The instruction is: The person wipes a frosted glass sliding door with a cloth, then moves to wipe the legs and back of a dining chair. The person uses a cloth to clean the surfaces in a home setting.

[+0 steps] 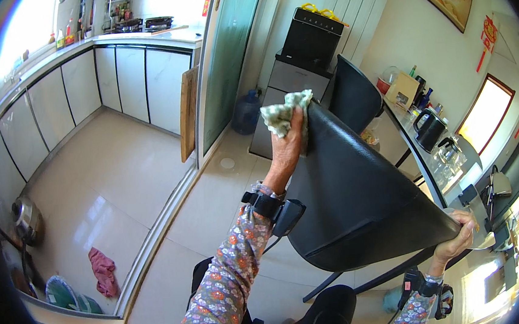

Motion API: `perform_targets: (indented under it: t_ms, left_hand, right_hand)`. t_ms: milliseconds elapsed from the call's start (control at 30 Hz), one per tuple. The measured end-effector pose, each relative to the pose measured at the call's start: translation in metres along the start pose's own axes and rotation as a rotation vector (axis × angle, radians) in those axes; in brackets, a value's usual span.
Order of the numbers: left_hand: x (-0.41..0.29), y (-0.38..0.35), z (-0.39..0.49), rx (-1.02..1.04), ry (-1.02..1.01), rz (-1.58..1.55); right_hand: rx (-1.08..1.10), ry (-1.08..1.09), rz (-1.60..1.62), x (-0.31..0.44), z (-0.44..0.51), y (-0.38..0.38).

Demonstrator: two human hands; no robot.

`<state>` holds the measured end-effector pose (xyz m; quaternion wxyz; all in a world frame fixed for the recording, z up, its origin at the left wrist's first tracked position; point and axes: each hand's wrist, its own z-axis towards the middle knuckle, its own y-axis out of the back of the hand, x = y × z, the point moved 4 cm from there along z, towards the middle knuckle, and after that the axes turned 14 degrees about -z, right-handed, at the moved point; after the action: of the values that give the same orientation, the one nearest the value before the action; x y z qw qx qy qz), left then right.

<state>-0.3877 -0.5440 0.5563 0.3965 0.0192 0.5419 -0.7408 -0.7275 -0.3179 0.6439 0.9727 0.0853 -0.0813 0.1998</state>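
Note:
In the head view, a black leather-like chair (362, 190) with dark legs stands tilted before me. My left hand (287, 141) grips a crumpled pale green-and-white cloth (283, 114) and presses it against the chair's upper left edge. At the lower right, my right hand (455, 238) is closed around the opposite edge of the chair. Both forearms wear flowered sleeves with black straps and small devices at the wrists.
A glass-topped table (416, 149) with a black electric kettle (430, 129) lies behind the chair, beside a second black chair (355, 95). A blue water bottle (246, 112) stands by the sliding door. Left lie a door track (156, 243) and a red cloth (103, 271).

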Motion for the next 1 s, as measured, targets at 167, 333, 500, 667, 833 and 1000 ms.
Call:
perform_targets:
  t_ms: [167,333,500,667,833,1000]
  left_hand:
    - [0.108,0.093,-0.037,0.07,0.019,0.541]
    - [0.185,0.191,-0.119,-0.067,0.342,0.849]
    - [0.161,0.154,-0.068,0.003,0.426,0.415]
    - [0.097,0.064,0.009,0.093,0.192,0.071]
    - [0.115,0.079,0.003,0.145,0.016,0.32]
    - [0.192,0.184,-0.086,-0.057,0.301,0.543]
  right_hand:
    - [-0.032,-0.013,0.008,-0.002,0.0,0.0]
    - [-0.048,-0.044,0.034,-0.005,-0.001,-0.001]
    - [-0.057,-0.071,0.011,-0.009,-0.002,0.0]
    - [-0.067,-0.074,-0.017,-0.01,-0.004,0.002]
    - [-0.056,-0.054,-0.044,-0.009,-0.002,0.002]
    - [-0.06,-0.048,-0.049,-0.013,-0.003,0.003]
